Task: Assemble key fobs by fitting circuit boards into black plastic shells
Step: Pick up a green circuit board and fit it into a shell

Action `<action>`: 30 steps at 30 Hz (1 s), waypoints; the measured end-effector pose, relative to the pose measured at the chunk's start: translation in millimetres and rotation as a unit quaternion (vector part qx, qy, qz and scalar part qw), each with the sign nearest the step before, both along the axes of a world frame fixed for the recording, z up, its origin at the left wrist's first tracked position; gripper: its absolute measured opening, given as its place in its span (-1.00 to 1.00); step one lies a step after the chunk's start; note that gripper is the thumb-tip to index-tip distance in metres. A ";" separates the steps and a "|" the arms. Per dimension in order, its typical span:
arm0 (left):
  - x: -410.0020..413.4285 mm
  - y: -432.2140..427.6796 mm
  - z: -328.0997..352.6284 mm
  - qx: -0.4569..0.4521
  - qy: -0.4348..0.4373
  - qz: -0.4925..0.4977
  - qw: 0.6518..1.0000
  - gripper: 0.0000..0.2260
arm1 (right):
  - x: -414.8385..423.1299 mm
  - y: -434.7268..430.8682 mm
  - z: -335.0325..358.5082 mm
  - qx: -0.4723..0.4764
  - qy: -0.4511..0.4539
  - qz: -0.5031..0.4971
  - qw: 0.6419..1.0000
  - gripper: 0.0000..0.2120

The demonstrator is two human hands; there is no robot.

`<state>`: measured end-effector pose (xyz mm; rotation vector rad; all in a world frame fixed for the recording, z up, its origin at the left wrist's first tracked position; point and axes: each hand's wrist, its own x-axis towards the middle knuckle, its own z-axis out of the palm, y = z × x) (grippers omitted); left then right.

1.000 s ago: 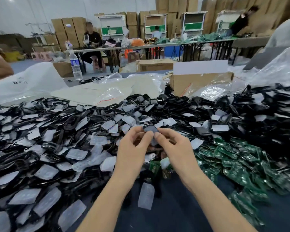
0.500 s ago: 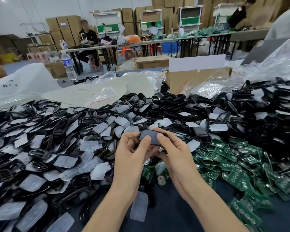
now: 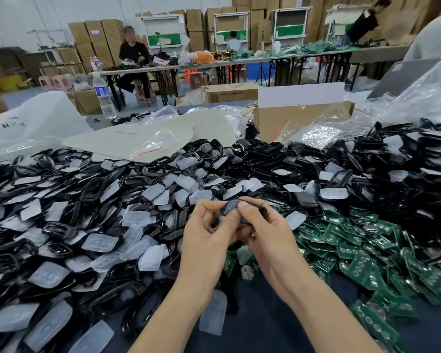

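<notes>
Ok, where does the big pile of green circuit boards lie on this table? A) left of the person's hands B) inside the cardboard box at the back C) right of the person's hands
C: the green circuit boards are heaped to the right of the left hand and right hand, which both pinch a black shell.

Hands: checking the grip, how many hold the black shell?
2: the left hand pinches the black shell on its left, the right hand grips its right side. None hidden.
</notes>
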<state>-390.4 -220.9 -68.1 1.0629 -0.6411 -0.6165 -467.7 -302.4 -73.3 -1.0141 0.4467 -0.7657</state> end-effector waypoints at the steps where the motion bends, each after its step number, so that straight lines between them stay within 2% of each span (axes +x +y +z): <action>1: -0.6 0.2 0.4 -0.002 -0.004 -0.004 1.000 -0.91 | 0.1 -0.4 -0.2 -0.004 0.003 0.000 1.000 -0.85; 8: -2.9 1.1 3.2 0.004 -0.029 -0.011 1.000 -0.93 | -3.2 -2.7 0.6 -0.024 0.007 0.018 1.000 -0.95; 15: -2.7 1.9 3.6 0.005 -0.044 -0.014 0.999 -0.92 | -3.6 -5.4 -1.0 -0.033 0.013 0.020 0.999 -0.78; 23: -2.8 2.5 1.7 0.027 -0.104 0.012 0.994 -0.90 | -5.9 -5.7 0.2 -0.029 0.024 0.016 0.999 -0.78; 30: -1.4 2.6 -0.7 0.048 -0.162 0.016 0.986 -0.80 | -12.1 -6.4 6.1 -0.040 0.035 0.032 0.998 -0.94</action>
